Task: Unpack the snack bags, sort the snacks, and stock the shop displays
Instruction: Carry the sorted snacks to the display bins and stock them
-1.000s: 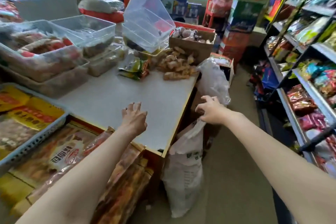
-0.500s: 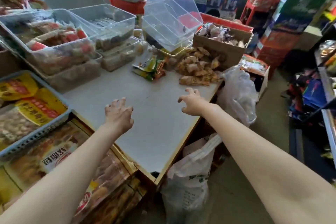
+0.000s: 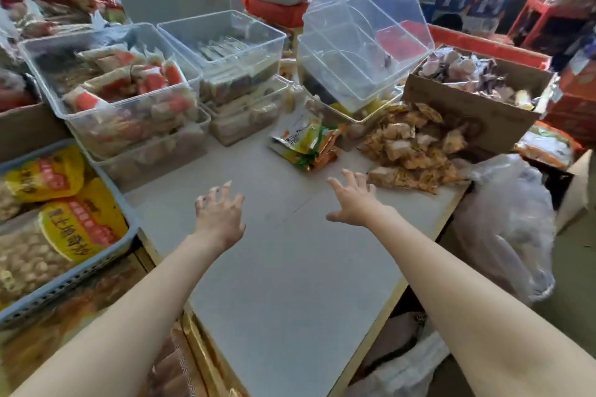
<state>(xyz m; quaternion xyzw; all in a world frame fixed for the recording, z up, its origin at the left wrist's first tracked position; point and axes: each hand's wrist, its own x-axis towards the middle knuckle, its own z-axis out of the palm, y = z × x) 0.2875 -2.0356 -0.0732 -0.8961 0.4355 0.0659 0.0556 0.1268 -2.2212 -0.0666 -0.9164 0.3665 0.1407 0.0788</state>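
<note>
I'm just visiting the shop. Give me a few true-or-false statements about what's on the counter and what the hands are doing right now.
1. Both hands hold nothing. True: the left hand and right hand reach out with fingers spread.
2. The tilted clear bin is packed full of snacks. False: it looks nearly empty.
3. A loose pile of orange-brown snack packets lies on the white counter. True.
4. The cardboard box is sealed shut. False: it is open, with wrapped snacks showing.
5. The green and orange packets lie inside the blue basket. False: they lie on the counter.
</note>
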